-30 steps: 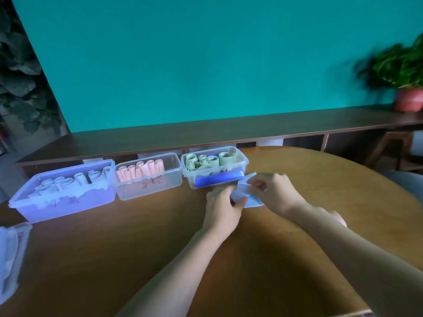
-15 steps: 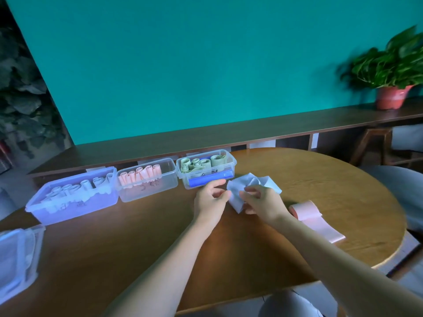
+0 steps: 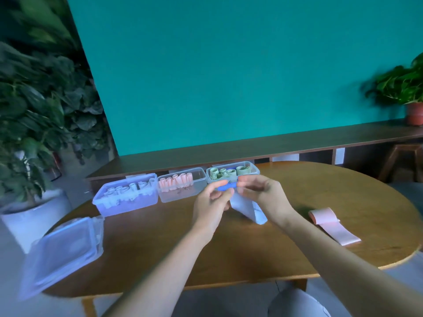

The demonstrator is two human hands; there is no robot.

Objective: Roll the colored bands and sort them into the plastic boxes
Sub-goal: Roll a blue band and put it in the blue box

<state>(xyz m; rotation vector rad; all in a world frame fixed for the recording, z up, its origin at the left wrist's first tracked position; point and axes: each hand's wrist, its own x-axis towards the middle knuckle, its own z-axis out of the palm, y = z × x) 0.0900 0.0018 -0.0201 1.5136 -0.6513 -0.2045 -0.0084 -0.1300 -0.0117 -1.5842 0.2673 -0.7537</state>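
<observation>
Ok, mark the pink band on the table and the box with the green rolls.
pink band (image 3: 335, 227), head view, flat middle stretch.
green-roll box (image 3: 256, 171), head view, right rim.

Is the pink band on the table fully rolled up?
No, the pink band is rolled only at its far end, while the rest lies flat on the table.
</observation>
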